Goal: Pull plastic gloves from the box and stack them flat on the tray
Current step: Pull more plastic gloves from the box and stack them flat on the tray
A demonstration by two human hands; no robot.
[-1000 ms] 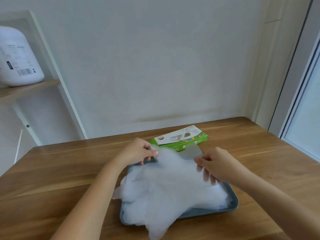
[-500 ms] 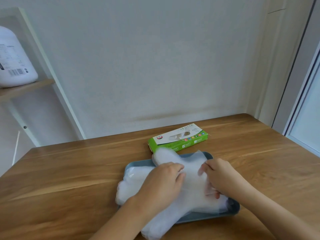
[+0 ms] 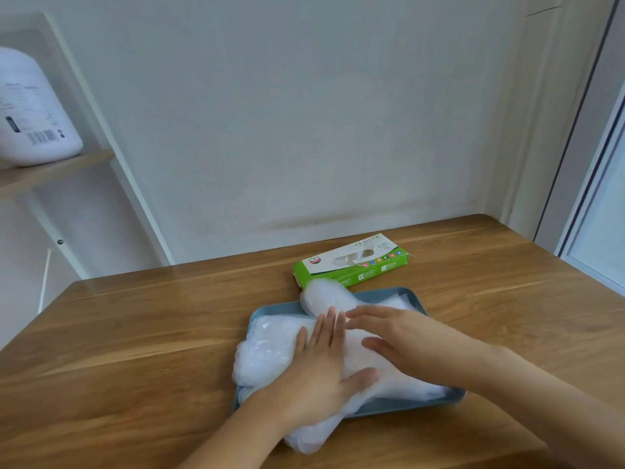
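Both hands have flattened out since half a second ago: the left hand [image 3: 318,363] presses straight-fingered on the pile of gloves [image 3: 267,353], and the right hand [image 3: 406,340] rests beside it, its grip spread (fingers slightly blurred). The gloves fill the blue tray [image 3: 389,294], spilling over its near edge onto the worktop [image 3: 135,350]. The green box [image 3: 351,262] lies just behind.

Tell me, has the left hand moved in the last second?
Yes: the left hand moved away from the green box, toward the person, now flat on the gloves.
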